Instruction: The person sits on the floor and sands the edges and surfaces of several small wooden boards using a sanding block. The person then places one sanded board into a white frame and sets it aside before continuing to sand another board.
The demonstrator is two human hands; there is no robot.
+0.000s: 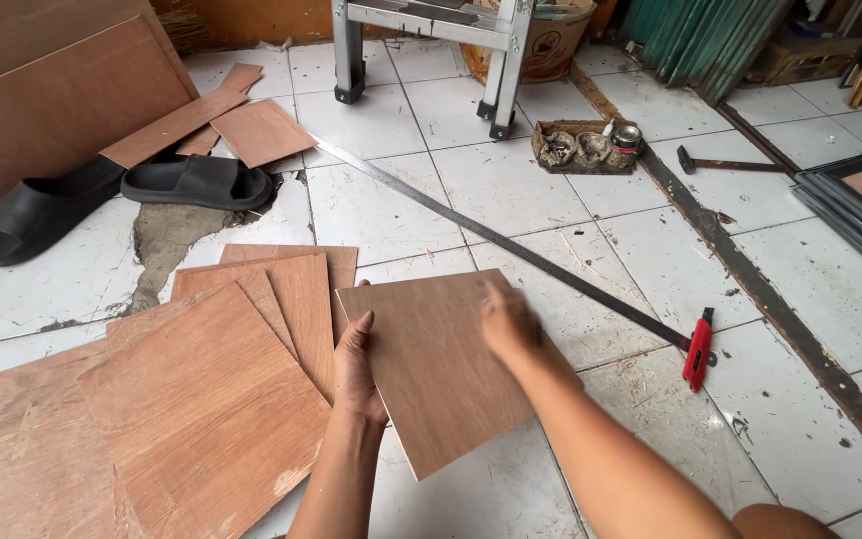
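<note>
Plywood square (441,374) pinched at its left edge by left hand (356,364), right hand (508,321) flat on top, fingers spread, plywood stack (221,399) just left of it

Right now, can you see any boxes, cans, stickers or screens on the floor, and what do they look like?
Small can: at the right end of the tray, round, silvery top, red and dark label.
Cardboard tray: on the tiles past the long metal ruler, low, brown, holding greyish lumps.
Bucket: behind the ladder, tan with a round printed mark.
No screens in view.
</note>
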